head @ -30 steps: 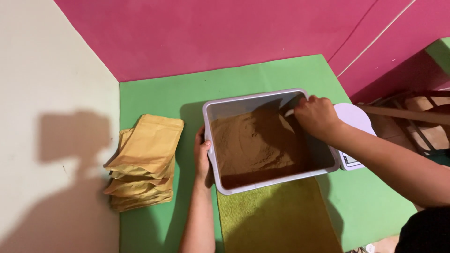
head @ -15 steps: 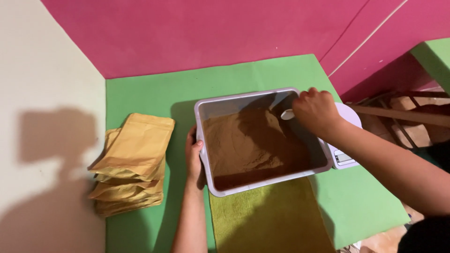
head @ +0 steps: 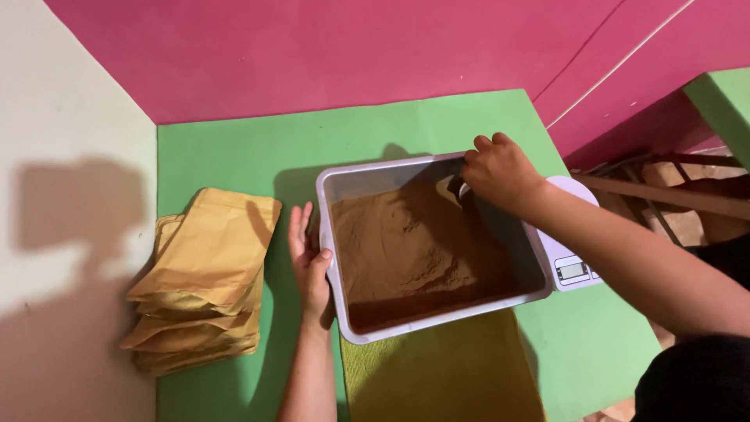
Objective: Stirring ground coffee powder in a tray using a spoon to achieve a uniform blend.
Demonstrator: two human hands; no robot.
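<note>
Head view: my left hand (head: pixel 310 262) lies flat against the powder tub (head: pixel 348 332), grip wide; my right hand (head: pixel 500 173), grip closed on a scoop (head: pixel 453 189), dips inside.

Tub (head: pixel 337 234) of powder (head: pixel 414 250) on mat (head: pixel 234 156); pouch stack (head: pixel 203 273) left of it, scale (head: pixel 574 258) right, cloth (head: pixel 437 375) in front, wall (head: pixel 312 47) behind.
</note>
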